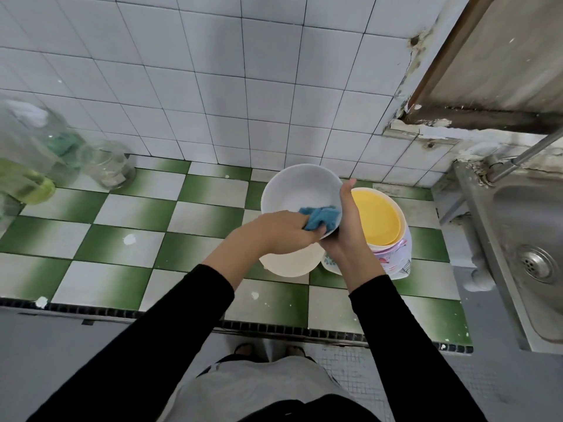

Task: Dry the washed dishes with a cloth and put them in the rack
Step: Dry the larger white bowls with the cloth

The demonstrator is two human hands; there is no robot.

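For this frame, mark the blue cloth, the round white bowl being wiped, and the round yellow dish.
blue cloth (321, 217): head view, bunched middle of the fabric.
round white bowl (300, 190): head view, bare inner surface.
round yellow dish (376, 217): head view, centre of its face.

Single view, head-worn, wide-angle. The lens sits above the person's chest and faces forward and steeply down. The person's own feet (243, 349) show at the bottom edge. Black sleeves (170, 330) enter from both lower corners and meet at frame centre. The left grip (274, 233), pinching a crumpled blue cloth (320, 217), and the right grip (344, 226), holding a round white bowl (298, 190), lie close under the lens. The green-and-white checked tile worktop (122, 248) spreads below and left of the grips. The white tiled wall (213, 86) beyond the grips fills the upper half. The stainless steel sink (536, 226), well right of the right grip, is cut by the frame edge. Tile lines bow outward toward the edges.
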